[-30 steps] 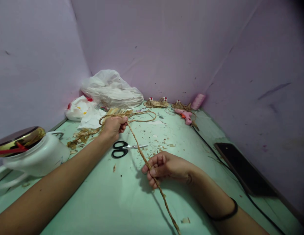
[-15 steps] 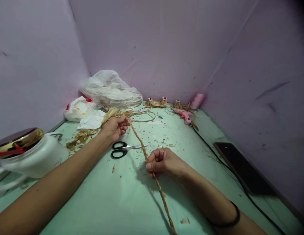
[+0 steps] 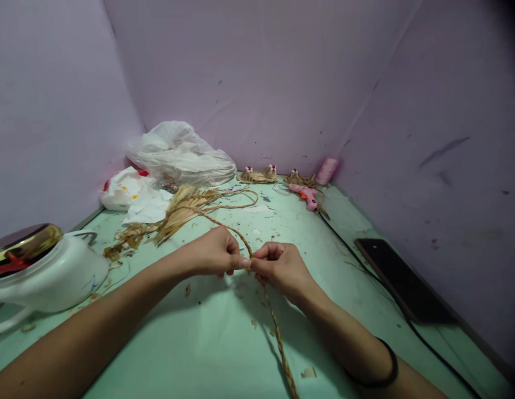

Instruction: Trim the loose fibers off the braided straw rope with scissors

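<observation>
A thin braided straw cord (image 3: 281, 352) runs from the back of the table towards me, through both hands and out at the lower edge. My left hand (image 3: 222, 252) pinches it between thumb and fingers near the middle. Right beside it, fingertips nearly touching, my right hand (image 3: 280, 269) also grips the cord, a dark band around that wrist. Beyond my hands the cord curves back to a bundle of dry straw (image 3: 180, 216), where a loop of it lies. The black-handled scissors are hidden behind my left hand and forearm.
At left stands a white pot-like container (image 3: 70, 271) with shiny items on top. A white plastic bag (image 3: 180, 155) and crumpled white packaging (image 3: 128, 191) lie behind. Further right are woven pieces (image 3: 259, 176), a pink glue gun (image 3: 305, 195), a thread spool (image 3: 327, 170) and a phone (image 3: 402, 280).
My left hand has come back from the straw bundle and now pinches the cord next to my right hand. The scissors have become covered. The view has shifted slightly.
</observation>
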Tool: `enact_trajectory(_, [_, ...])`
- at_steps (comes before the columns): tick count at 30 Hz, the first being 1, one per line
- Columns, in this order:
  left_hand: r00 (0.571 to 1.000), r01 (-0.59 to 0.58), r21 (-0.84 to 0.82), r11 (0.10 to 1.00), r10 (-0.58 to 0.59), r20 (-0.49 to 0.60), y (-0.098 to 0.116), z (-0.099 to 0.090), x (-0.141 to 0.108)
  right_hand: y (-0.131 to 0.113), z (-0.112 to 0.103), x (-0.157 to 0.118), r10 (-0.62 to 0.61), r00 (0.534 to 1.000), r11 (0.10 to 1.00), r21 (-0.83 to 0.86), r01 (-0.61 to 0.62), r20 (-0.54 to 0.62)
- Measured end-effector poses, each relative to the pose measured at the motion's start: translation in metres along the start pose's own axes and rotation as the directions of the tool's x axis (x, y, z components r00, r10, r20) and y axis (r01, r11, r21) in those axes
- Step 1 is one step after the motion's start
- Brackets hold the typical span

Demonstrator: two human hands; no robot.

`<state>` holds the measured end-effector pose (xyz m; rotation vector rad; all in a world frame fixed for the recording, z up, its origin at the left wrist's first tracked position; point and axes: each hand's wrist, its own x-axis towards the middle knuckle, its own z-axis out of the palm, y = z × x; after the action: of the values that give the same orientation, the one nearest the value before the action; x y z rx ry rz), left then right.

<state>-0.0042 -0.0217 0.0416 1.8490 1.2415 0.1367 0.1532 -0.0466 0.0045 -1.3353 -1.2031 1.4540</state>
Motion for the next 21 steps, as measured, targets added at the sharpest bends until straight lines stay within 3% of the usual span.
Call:
enact_trajectory(3, [0.998, 0.016, 0.339, 0.941, 0.007, -0.069, 0.002, -0.003, -0.004, -0.001, 0.001, 0.0, -0.036, 0.996, 0.999, -0.026, 0.034, -0.076])
enact_trajectory(6, [0.984, 0.149, 0.727, 0.671, -0.03, -0.175, -0.001, -0.006, -0.009, -0.002, 0.001, -0.001, -0.082, 0.988, 0.996, -0.029, 0.079, -0.132])
enact_trajectory(8, [0.982, 0.181, 0.821, 0.541, -0.051, -0.182, -0.006, -0.009, -0.012, -0.004, 0.0, -0.001, -0.107, 0.981, 0.994, -0.033, 0.103, -0.164])
enact_trajectory(11, [0.989, 0.134, 0.842, 0.523, -0.022, -0.144, -0.017, -0.01, -0.012, -0.006, -0.003, 0.0, -0.125, 0.974, 0.992, -0.015, 0.125, -0.189])
enact_trajectory(15, [0.982, 0.13, 0.852, 0.508, 0.053, -0.181, -0.03, -0.011, -0.004, -0.008, -0.006, 0.001, -0.173, 0.962, 0.98, 0.061, 0.19, -0.212])
enact_trajectory(21, [0.976, 0.004, 0.843, 0.538, 0.182, -0.121, -0.032, -0.015, 0.002, -0.012, -0.016, 0.006, -0.166, 0.947, 0.97, 0.128, 0.207, -0.274])
